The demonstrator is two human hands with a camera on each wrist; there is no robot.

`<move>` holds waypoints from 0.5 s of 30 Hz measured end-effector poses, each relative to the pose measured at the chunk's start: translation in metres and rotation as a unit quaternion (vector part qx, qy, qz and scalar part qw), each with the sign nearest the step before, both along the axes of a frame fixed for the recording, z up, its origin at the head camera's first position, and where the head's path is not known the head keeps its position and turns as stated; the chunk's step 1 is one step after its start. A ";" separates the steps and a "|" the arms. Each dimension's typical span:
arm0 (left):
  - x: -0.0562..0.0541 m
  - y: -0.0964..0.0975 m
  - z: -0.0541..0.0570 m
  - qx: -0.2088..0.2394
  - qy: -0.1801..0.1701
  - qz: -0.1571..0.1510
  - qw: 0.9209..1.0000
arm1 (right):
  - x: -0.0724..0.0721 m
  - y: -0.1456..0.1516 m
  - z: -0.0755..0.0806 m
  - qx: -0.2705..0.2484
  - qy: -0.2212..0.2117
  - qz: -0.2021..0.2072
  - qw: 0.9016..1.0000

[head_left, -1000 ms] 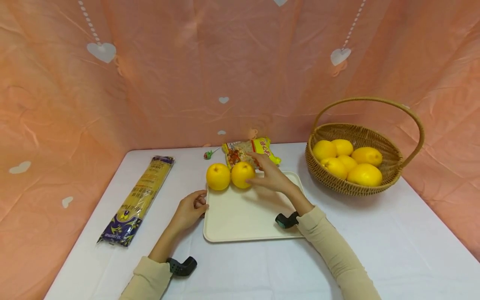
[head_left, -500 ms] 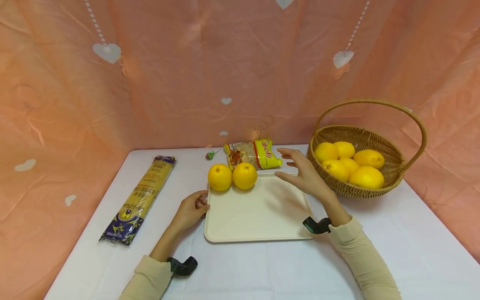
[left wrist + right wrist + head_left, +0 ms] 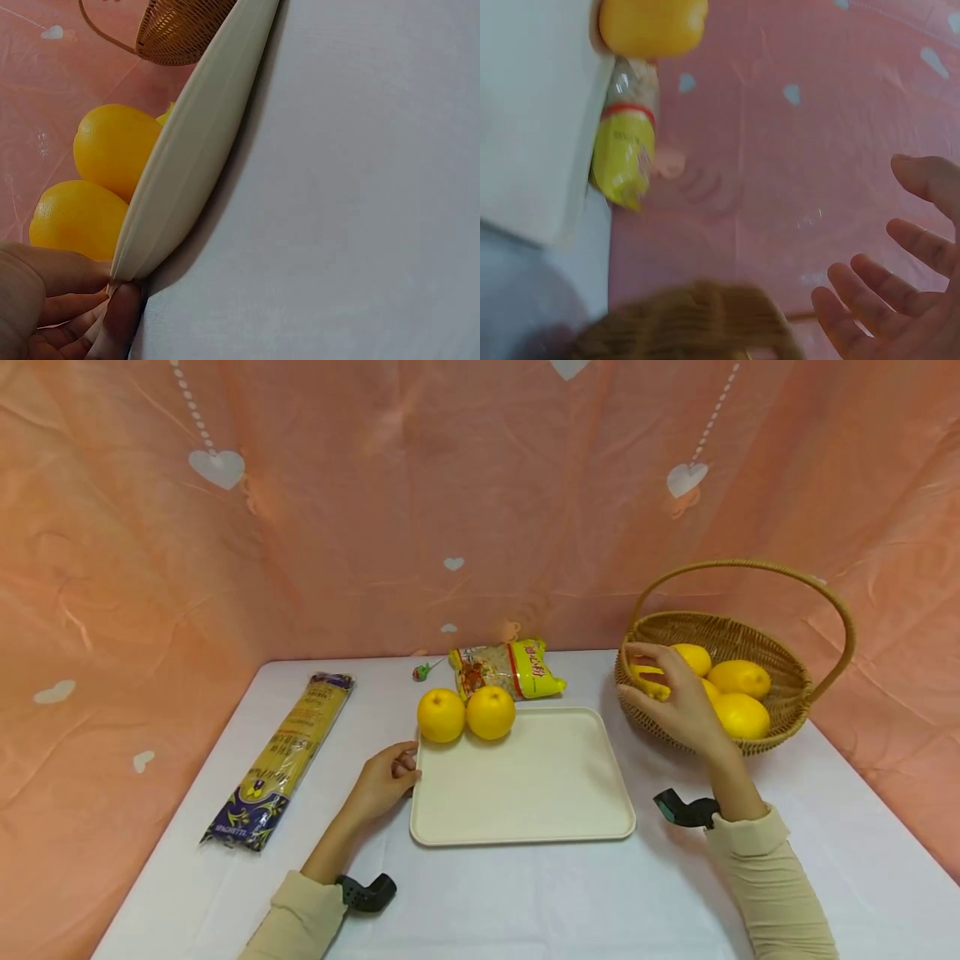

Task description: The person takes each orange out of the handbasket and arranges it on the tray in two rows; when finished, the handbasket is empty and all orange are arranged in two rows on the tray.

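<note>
At the left edge of a cream rectangular tray (image 3: 525, 793), my left hand (image 3: 381, 781) pinches the rim between thumb and fingers, as the left wrist view shows close up. Two round yellow oranges (image 3: 441, 716) sit side by side in the tray's far left corner. My right hand (image 3: 684, 697) hovers at the left side of a wicker basket (image 3: 697, 628), fingers spread and bent a little, holding nothing. In the head view it overlaps some of the yellow lemons (image 3: 738, 679) in the basket and partly hides them.
Behind the tray lies a yellow-ended noodle packet (image 3: 510, 670), with a small lollipop (image 3: 422, 672) to its left. A long spaghetti packet (image 3: 281, 760) lies on the table's left. The basket's tall handle (image 3: 847, 635) arches over it. A pink curtain (image 3: 360, 527) hangs behind.
My right hand has left the second orange and moved right, across the tray to the basket. The left hand stays at the tray's edge, and both oranges remain in place.
</note>
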State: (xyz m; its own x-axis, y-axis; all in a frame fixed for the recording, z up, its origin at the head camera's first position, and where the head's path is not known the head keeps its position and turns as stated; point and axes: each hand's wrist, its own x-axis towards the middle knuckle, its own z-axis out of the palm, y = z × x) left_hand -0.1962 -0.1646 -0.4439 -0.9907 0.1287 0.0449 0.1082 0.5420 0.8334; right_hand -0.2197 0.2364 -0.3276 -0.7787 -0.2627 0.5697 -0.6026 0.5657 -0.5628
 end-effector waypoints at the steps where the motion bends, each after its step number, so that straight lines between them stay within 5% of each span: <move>1: 0.000 0.000 0.000 0.001 -0.002 0.002 1.000 | -0.001 0.005 0.002 -0.004 0.000 -0.004 1.000; 9: 0.000 -0.001 -0.002 0.010 -0.005 0.002 1.000 | -0.008 0.042 0.033 0.019 -0.022 -0.070 0.997; 15: -0.001 0.000 -0.003 0.023 -0.002 -0.007 1.000 | -0.018 0.074 0.057 0.094 -0.113 -0.084 0.986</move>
